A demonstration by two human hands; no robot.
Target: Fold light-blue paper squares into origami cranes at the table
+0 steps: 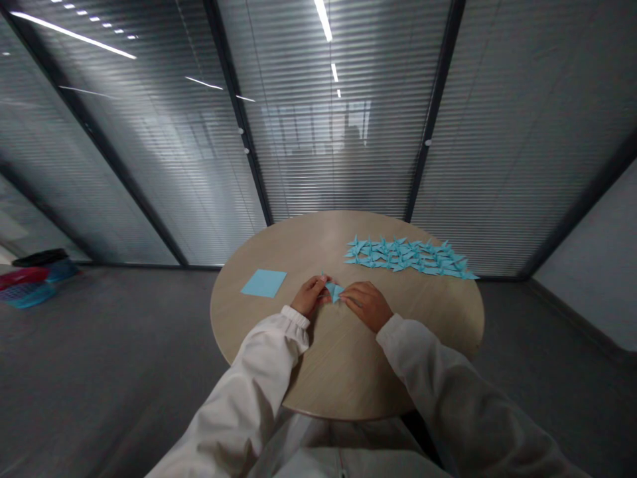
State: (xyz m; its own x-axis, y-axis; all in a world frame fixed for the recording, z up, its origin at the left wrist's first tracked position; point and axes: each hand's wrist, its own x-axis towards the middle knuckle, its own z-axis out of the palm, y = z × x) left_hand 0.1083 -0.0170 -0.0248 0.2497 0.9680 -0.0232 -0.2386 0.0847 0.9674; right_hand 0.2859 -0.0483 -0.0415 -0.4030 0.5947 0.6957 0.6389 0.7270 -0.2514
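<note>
A small piece of folded blue paper (334,291) is held between my two hands over the middle of the round table. My left hand (309,295) grips its left side, fingers closed around it. The fingertips of my right hand (367,304) pinch its right edge. Part of the paper is hidden by my fingers, so its exact fold cannot be made out. To the left of my left hand lies a flat blue square of paper (264,283). Several folded blue paper cranes (405,255) sit in rows beyond my right hand, packed close together.
The round wooden table (348,378) reaches up to a glass wall with blinds (343,166). On the floor at far left stand a blue basket with a red lining (27,289) and a dark-topped bin (47,259). A white wall (597,265) rises at the right.
</note>
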